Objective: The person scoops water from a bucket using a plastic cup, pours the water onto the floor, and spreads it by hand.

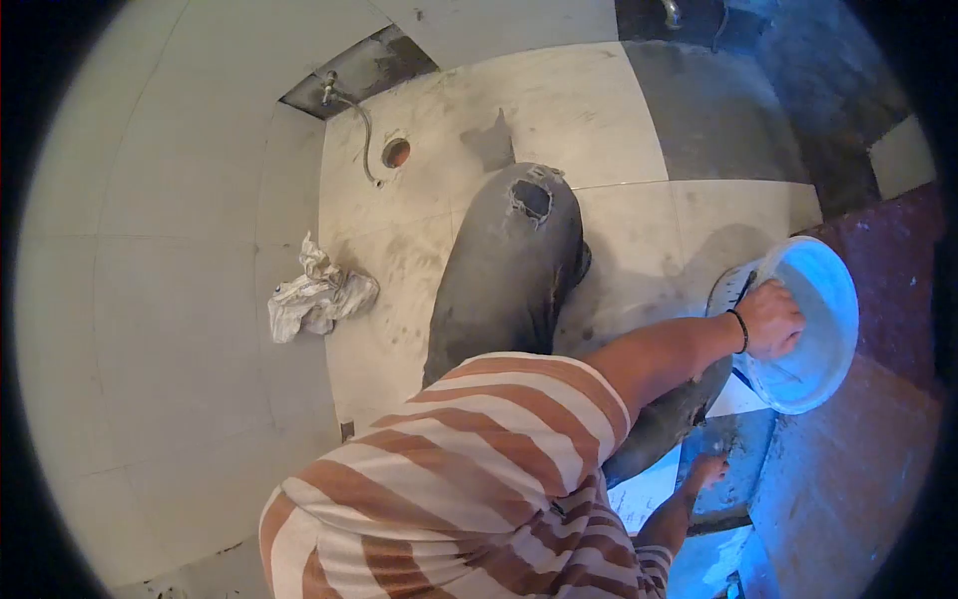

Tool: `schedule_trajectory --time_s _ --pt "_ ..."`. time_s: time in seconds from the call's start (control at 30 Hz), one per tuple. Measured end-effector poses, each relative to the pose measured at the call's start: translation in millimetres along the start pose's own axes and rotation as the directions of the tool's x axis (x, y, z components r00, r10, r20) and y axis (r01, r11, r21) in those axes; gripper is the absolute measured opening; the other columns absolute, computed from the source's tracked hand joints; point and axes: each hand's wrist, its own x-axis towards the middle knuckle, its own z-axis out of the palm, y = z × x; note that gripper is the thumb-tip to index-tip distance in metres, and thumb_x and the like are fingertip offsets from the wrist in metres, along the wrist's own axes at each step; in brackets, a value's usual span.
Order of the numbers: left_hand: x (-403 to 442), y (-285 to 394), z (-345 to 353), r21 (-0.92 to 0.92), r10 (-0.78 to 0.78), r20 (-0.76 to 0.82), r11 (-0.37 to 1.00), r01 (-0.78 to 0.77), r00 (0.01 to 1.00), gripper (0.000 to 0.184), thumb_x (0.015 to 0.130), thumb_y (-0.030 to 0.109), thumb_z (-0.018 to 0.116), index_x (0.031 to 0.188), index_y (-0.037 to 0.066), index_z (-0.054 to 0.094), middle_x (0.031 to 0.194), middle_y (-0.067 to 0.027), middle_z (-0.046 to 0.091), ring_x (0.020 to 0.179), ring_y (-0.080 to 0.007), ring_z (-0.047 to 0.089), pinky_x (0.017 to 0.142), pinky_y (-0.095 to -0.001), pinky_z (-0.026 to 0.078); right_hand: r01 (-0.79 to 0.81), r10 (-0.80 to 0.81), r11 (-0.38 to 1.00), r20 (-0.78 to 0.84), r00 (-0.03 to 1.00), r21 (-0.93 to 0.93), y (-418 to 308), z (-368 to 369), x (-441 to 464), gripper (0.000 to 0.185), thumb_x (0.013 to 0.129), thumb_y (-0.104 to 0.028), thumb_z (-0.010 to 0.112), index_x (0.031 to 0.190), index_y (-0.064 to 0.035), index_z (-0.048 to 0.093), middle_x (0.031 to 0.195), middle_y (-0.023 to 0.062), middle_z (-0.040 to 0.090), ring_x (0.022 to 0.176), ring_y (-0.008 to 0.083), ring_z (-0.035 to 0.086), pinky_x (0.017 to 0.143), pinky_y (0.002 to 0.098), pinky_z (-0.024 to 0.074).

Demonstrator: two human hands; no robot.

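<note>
My left hand point(770, 319), with a dark bracelet at the wrist, lies over the near rim of a white bucket point(836, 299). Its fingers are curled closed at the rim. Blue-white light falls inside the bucket, and its contents are hard to make out. Lower down, my right hand point(711, 470) is closed over a grey floor patch point(736, 439) beside my leg. Whatever it may hold is too small to see. My bent knee in dark trousers point(499, 270), torn at the knee, rises in the middle.
A crumpled whitish bag point(321, 297) lies by the left wall. Behind my knee, a tap point(329, 88) with a flexible hose point(367, 140) hangs near a round hole point(396, 153). Pale tiles point(569, 110) surround me; a reddish-brown surface point(888, 290) borders the bucket on the right.
</note>
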Motion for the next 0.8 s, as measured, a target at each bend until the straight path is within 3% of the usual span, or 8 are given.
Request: schedule_trajectory --time_s 0.13,0.17,0.2,0.4,0.43,0.5,0.57,0.8 --pt "0 0 1 -0.028 -0.009 -0.014 1.000 0.009 1.000 0.015 0.074 0.028 0.068 0.070 0.013 0.068 0.073 -0.0062 0.068 0.078 -0.0281 0.066 0.078 -0.0465 0.047 0.338 -0.332 0.883 -0.077 0.940 0.326 75 90 74 0.059 0.082 -0.019 0.071 0.137 -0.0012 0.056 0.121 0.0192 0.064 0.108 0.0352 0.063 0.097 0.0463 0.0511" --pt "0 1 1 -0.026 -0.013 -0.033 1.000 0.012 0.999 0.015 0.074 0.028 0.068 0.070 0.014 0.068 0.073 -0.0061 0.068 0.078 -0.0284 0.066 0.078 -0.0468 0.047 0.339 -0.364 0.759 -0.070 0.929 0.556 80 82 72 0.060 0.081 -0.019 0.071 0.136 -0.0005 0.056 0.121 0.0187 0.064 0.107 0.0342 0.062 0.096 0.0454 0.0508" --pt "0 1 1 -0.028 -0.022 -0.039 0.999 0.021 0.999 0.015 0.074 0.028 0.068 0.070 0.014 0.068 0.073 -0.0061 0.068 0.078 -0.0284 0.066 0.078 -0.0468 0.047 0.258 -0.422 0.365 -0.087 0.902 0.895 86 67 68 0.061 0.080 -0.018 0.073 0.136 0.0009 0.056 0.121 0.0177 0.064 0.107 0.0323 0.062 0.095 0.0436 0.0502" --pt "3 2 -1 -0.059 -0.007 -0.019 0.998 0.006 1.000 0.015 0.074 0.028 0.067 0.070 0.014 0.069 0.075 -0.0065 0.070 0.081 -0.0278 0.068 0.079 -0.0464 0.048 0.336 -0.295 0.243 -0.261 0.919 0.910 110 -57 119 0.070 0.085 -0.011 0.074 0.149 0.0012 0.048 0.141 0.0172 0.056 0.125 0.0311 0.056 0.106 0.0433 0.0449" --pt "3 3 -4 -0.035 -0.011 0.010 0.999 0.011 1.000 0.014 0.073 0.028 0.067 0.072 0.014 0.069 0.075 -0.0061 0.069 0.080 -0.0279 0.067 0.076 -0.0462 0.048 0.462 -0.315 0.148 -0.401 0.860 0.874 133 -52 157 0.067 0.087 -0.012 0.073 0.149 0.0005 0.048 0.142 0.0182 0.056 0.126 0.0319 0.055 0.107 0.0435 0.0444" --pt "3 3 -6 -0.028 -0.004 0.043 1.000 0.005 0.999 0.014 0.073 0.028 0.067 0.073 0.015 0.069 0.075 -0.0057 0.068 0.078 -0.0279 0.067 0.073 -0.0461 0.049 0.634 -0.281 0.625 -0.626 0.727 0.455 74 -183 93 0.067 0.085 -0.011 0.073 0.148 -0.0018 0.051 0.143 0.0219 0.055 0.129 0.0370 0.054 0.109 0.0470 0.0432" --pt "2 1 -4 0.003 0.005 0.037 1.000 -0.005 0.999 0.014 0.073 0.028 0.066 0.073 0.015 0.069 0.075 -0.0062 0.068 0.079 -0.0284 0.067 0.074 -0.0462 0.049 0.684 -0.509 0.726 -0.620 0.598 0.063 34 -280 66 0.070 0.079 -0.008 0.072 0.147 -0.0070 0.054 0.145 0.0233 0.053 0.132 0.0408 0.052 0.112 0.0497 0.0414" --pt "4 0 -2 -0.008 -0.010 -0.016 1.000 0.010 1.000 0.012 0.073 0.026 0.065 0.071 0.014 0.067 0.075 -0.0076 0.068 0.080 -0.0291 0.067 0.075 -0.0469 0.049 0.370 -0.567 0.823 -0.569 0.596 -0.432 -61 -369 42 0.082 0.077 -0.010 0.069 0.154 -0.0306 0.046 0.153 0.0095 0.049 0.133 0.0371 0.052 0.106 0.0542 0.0442"
